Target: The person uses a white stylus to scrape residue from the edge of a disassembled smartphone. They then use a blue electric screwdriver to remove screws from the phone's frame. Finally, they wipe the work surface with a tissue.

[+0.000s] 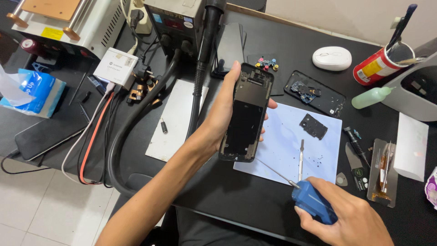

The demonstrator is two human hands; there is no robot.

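My left hand (224, 111) grips an opened black phone frame (246, 114) by its edges and holds it upright above the desk, its inner side facing me. My right hand (346, 218), near the front edge of the desk, is closed around a blue-handled tool (314, 202). The tool's thin metal shaft (275, 171) points up and left, with its tip just below the phone's bottom right corner. Under both lies a pale blue work mat (287, 146) strewn with tiny screws, carrying a small black cover plate (313, 125) and a slim screwdriver (301, 157).
A detached phone back panel (315, 93), a white mouse (332, 58), a red tool can (381, 64) and a green squeeze bottle (371, 97) sit at the back right. A hot-air station (180, 20) with thick black hoses, cables, another phone (45, 134) and a tissue pack (32, 91) crowd the left.
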